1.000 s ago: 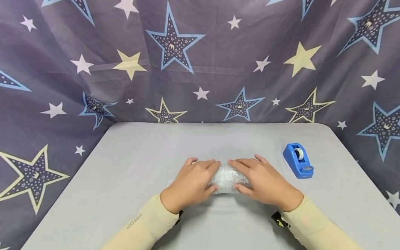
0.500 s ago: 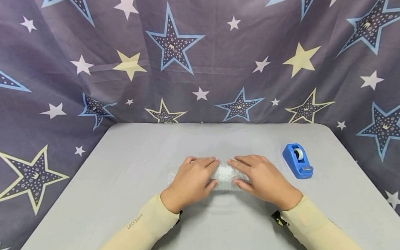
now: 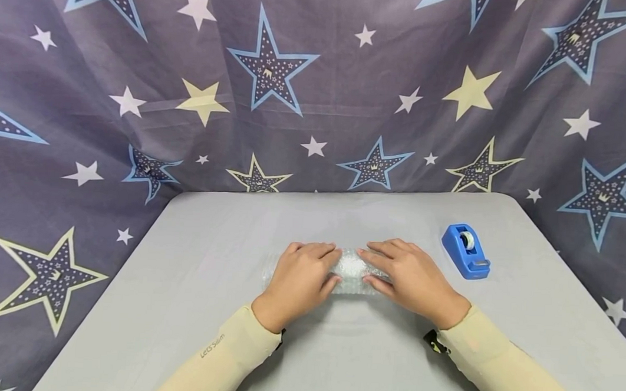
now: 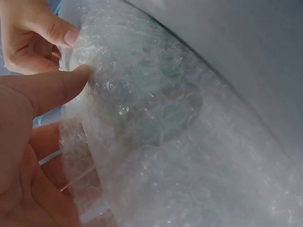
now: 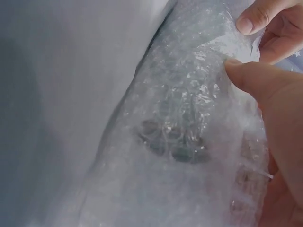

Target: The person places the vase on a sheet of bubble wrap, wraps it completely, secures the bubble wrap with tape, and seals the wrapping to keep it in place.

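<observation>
A roll of clear bubble wrap (image 3: 352,274) lies across the middle of the table, around some object whose kind I cannot tell. Through the layers, a faint dark curved outline shows in both wrist views. My left hand (image 3: 300,277) grips the roll's left part, thumb on the near side and fingers over the far side. On the right part, my right hand (image 3: 415,277) holds it the same way. In the left wrist view the left thumb (image 4: 71,85) presses the bubble wrap (image 4: 156,61). The right thumb (image 5: 246,75) presses it in the right wrist view. Palms and fingers hide both ends.
A blue tape dispenser (image 3: 466,251) with a roll of tape stands to the right, beyond my right hand. The grey table (image 3: 226,226) ends at the back against a dark curtain (image 3: 330,60) printed with stars.
The bubble wrap roll has turned and shifted slightly away from me, its near edge now farther back. Both hands stay on it, with fingers moved a little. The tape dispenser has not moved.
</observation>
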Demonstrator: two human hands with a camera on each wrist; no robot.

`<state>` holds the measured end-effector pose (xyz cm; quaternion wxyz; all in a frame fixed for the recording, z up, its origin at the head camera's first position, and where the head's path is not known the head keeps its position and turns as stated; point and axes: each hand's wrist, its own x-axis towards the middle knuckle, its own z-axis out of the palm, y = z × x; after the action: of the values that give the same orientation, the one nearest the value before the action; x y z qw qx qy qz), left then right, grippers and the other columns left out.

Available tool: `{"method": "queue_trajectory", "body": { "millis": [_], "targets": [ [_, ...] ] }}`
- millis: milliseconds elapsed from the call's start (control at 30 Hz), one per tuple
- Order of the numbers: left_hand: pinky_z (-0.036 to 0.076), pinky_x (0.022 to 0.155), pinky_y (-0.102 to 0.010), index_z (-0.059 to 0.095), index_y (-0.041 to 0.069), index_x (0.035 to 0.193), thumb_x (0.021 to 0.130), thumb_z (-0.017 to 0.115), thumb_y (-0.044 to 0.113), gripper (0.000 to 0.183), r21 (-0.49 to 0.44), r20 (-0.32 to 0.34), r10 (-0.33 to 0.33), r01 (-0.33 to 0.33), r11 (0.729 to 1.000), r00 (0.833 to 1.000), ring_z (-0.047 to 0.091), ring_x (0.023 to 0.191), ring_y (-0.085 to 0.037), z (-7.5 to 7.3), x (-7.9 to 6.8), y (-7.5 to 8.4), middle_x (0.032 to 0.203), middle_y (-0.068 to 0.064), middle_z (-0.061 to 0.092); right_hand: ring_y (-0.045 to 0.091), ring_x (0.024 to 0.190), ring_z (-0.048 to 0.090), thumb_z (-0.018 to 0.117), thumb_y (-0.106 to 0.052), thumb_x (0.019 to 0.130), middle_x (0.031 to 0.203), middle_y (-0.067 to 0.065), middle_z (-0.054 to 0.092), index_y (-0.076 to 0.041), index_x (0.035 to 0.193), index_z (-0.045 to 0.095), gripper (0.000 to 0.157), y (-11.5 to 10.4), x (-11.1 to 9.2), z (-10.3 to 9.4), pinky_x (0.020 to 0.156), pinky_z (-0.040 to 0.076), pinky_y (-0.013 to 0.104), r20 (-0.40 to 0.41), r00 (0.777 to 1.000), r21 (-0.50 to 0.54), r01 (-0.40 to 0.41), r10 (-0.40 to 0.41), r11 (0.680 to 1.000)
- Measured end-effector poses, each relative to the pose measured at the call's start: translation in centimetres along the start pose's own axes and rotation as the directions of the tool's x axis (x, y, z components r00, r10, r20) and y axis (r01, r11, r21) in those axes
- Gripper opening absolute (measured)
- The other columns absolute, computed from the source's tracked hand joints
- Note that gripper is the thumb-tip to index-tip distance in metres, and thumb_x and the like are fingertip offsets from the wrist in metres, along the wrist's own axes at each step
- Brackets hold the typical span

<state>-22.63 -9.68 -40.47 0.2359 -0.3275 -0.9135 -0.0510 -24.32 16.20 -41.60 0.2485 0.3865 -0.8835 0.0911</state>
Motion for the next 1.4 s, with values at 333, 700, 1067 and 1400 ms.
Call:
{"method": "queue_trajectory", "body": {
  "millis": [333,700,1067,1400],
  "targets": [
    [0.046,0.1,-0.05,0.079,0.018,0.111,0.084,0.086,0.03,0.031,-0.001,-0.091,0.008,-0.008,1.0,0.996,0.072,0.108,-0.016,0.1,0.2,0.2,0.119,0.0,0.076,0.027,0.115,0.067,0.081,-0.035,0.089,0.13,0.009,0.071,-0.018,0.127,0.075,0.042,-0.2,0.0,0.1,0.098,0.054,0.047,-0.073,0.997,-0.013,0.029,-0.03,0.999],
    [0.053,0.09,-0.041,0.077,0.016,0.089,0.084,0.086,0.027,0.016,-0.064,-0.11,-0.008,0.001,0.998,0.994,0.074,0.103,-0.016,0.5,0.3,-0.2,0.112,0.0,0.078,0.027,0.115,0.068,0.078,-0.037,0.091,0.127,0.008,0.073,-0.019,0.122,0.078,0.036,0.2,-0.1,0.4,0.1,0.054,0.046,-0.099,0.994,-0.003,0.047,-0.047,0.999],
    [0.053,0.099,-0.046,0.076,0.017,0.089,0.082,0.087,0.03,0.019,-0.064,-0.15,-0.007,-0.003,0.998,0.989,0.074,0.101,-0.014,1.1,0.3,-0.7,0.111,0.001,0.078,0.027,0.113,0.069,0.079,-0.032,0.09,0.124,0.006,0.075,-0.022,0.119,0.08,0.03,1.1,-0.1,0.9,0.096,0.055,0.047,-0.141,0.99,0.021,0.026,-0.023,0.999],
    [0.05,0.097,-0.054,0.071,0.019,0.087,0.082,0.087,0.03,0.02,-0.073,-0.185,-0.002,-0.012,0.997,0.983,0.074,0.092,-0.011,1.3,0.2,-0.4,0.103,0.003,0.079,0.028,0.115,0.07,0.083,-0.029,0.087,0.125,0.007,0.075,-0.023,0.117,0.081,0.03,1.1,-0.1,0.3,0.097,0.055,0.048,-0.102,0.995,0.068,-0.017,0.024,0.998]
  ]
}}
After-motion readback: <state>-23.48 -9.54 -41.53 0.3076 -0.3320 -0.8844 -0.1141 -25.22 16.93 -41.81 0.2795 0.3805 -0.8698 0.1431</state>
